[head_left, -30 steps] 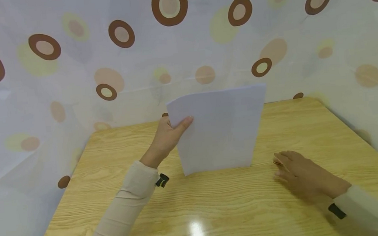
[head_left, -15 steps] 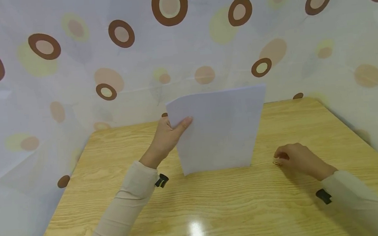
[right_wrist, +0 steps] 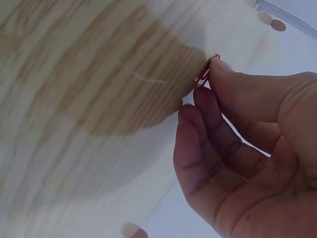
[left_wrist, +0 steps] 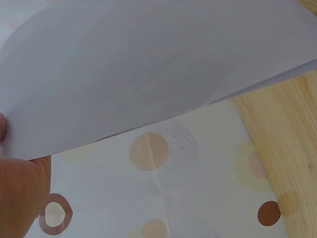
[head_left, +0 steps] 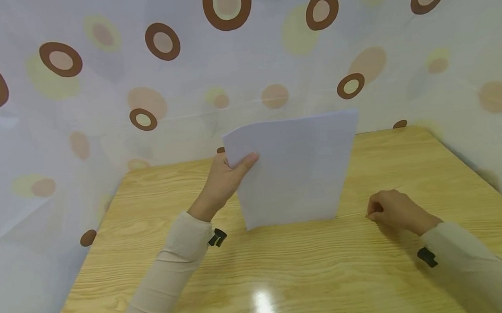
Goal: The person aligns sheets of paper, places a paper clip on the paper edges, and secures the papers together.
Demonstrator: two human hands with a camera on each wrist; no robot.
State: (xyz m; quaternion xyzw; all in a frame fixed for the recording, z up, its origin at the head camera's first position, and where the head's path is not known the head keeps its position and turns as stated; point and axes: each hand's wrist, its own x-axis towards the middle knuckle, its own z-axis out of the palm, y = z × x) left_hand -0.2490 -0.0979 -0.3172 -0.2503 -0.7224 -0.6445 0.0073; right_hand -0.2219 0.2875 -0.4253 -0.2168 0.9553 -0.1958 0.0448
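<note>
In the head view my left hand [head_left: 223, 182] grips the left edge of a few stacked sheets of white paper [head_left: 298, 172], thumb on the near face. The paper stands upright, its lower edge at the tabletop. The left wrist view shows thin gaps between the sheets [left_wrist: 124, 74] along one edge. To the right of the paper, low over the table, my right hand [head_left: 399, 209] pinches a small red paper clip [right_wrist: 201, 78] between thumb and forefinger. Its other fingers are curled, and the clip is mostly hidden by the hand in the head view.
The light wooden table [head_left: 226, 286] carries a bright glare spot near the front. A white sheet with brown and beige circles [head_left: 243, 59] hangs behind it and on both sides. Each wrist wears a small black band.
My right hand has come in over the paper clip on the table, curled its fingers and taken hold of it. The left hand and the paper have stayed in place.
</note>
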